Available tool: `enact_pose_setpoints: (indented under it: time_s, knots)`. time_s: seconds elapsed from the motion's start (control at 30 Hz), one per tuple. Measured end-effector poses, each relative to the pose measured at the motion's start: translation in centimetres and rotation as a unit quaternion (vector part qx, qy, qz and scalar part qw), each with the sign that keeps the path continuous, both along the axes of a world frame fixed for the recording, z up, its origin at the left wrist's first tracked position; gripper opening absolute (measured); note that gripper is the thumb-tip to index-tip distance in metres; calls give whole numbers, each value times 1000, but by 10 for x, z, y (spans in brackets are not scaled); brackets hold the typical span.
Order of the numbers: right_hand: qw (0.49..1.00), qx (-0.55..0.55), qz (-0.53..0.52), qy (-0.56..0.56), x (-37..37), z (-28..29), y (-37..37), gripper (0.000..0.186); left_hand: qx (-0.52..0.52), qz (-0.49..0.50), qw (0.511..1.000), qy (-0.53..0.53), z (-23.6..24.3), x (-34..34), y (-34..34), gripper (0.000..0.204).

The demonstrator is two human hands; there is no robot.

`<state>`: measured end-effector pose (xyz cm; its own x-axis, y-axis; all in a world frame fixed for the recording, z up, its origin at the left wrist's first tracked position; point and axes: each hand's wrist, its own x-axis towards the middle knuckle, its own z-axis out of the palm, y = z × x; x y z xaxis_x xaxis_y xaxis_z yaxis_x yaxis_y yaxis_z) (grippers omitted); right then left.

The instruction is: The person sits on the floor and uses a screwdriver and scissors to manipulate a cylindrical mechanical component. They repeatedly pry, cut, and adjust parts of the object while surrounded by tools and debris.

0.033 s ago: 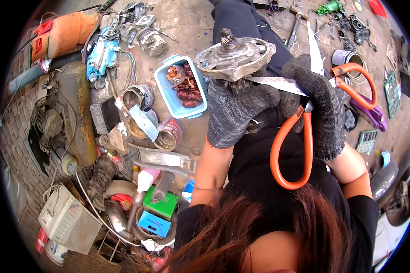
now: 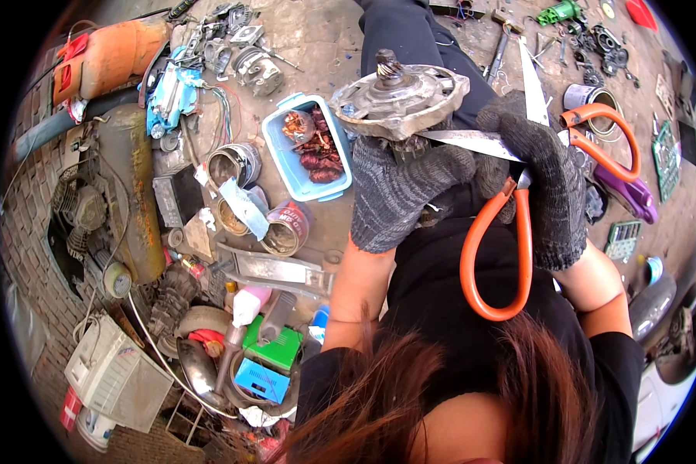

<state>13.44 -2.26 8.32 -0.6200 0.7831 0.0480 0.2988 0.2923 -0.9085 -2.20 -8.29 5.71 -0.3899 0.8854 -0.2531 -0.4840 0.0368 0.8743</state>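
My left hand, in a dark grey knit glove, is wrapped round the underside of a round, scalloped metal motor end housing. A toothed helical shaft sticks up from its middle. In my gloved right hand are big scissors with orange loop handles, held near the pivot with the blades spread. One blade points left, its tip close under the housing and beside my left fingers; the other points up and away. Whether that tip touches anything is hard to see. Fingers of the right hand near the pivot are partly hidden.
A light blue basin with copper windings stands left of my hands, near several open cans. Farther left lie an orange gas cylinder and a rusty yellow tank. At right are a paint can and circuit boards.
The housing has tilted very slightly and shifted a little to the right. The scissors' near handle has moved slightly right. Both hands keep their hold.
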Motion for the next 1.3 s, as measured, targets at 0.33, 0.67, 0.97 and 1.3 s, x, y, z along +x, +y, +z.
enact_pose_setpoints:
  time_s: [0.33, 0.67, 0.97, 1.3]
  knots:
    - [995, 90, 32, -33, 4, -6, 13, 36, -9, -73, 992, 105, -4, -6, -7, 72]
    - [948, -311, -44, 52, 0, -10, 5, 41, 32, -56, 993, 98, 0, -6, -2, 49]
    - [806, -538, -36, 245, 5, -28, 8, 31, 58, -87, 962, 253, -6, -12, 2, 48]
    - [643, -697, -103, 300, -8, -23, 8, 38, 15, -135, 967, 215, -8, -15, -2, 57]
